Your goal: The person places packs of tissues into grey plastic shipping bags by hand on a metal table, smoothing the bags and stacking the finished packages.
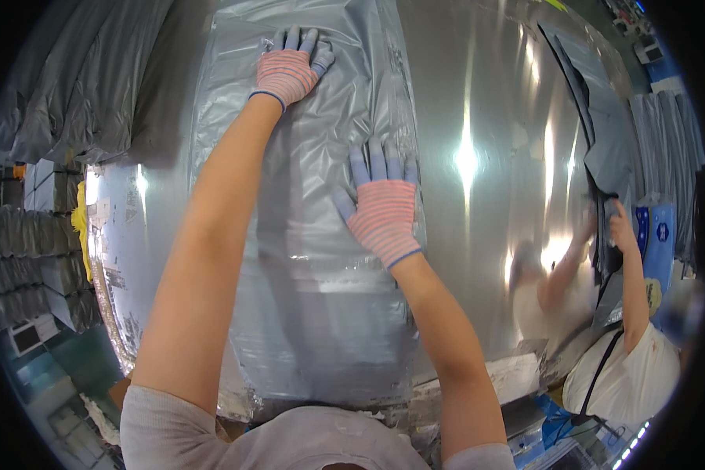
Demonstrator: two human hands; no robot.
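Stacks of folded grey bags (35, 258) stand at the far left, beside the edge of the shiny metal table (486, 94), near at hand yet off the work surface. On the table, lengthwise away from the person, lies a large grey plastic bag (313, 258), wrinkled and filled flat, spanning from the near edge to the far end. The left hand (288, 66), in a pink-striped glove, rests with palm down and fingers spread near the far end of the bag, gripping nothing; the flat palm appears placed to press the film down. The right hand (382, 207), gloved alike, lies flat and unclenched on the bag's right side, nearer the body, so both palms appear to hold the film flat. At the far right, another person's hand (620, 227) touches a dark grey bag (607, 157) at the table's edge.
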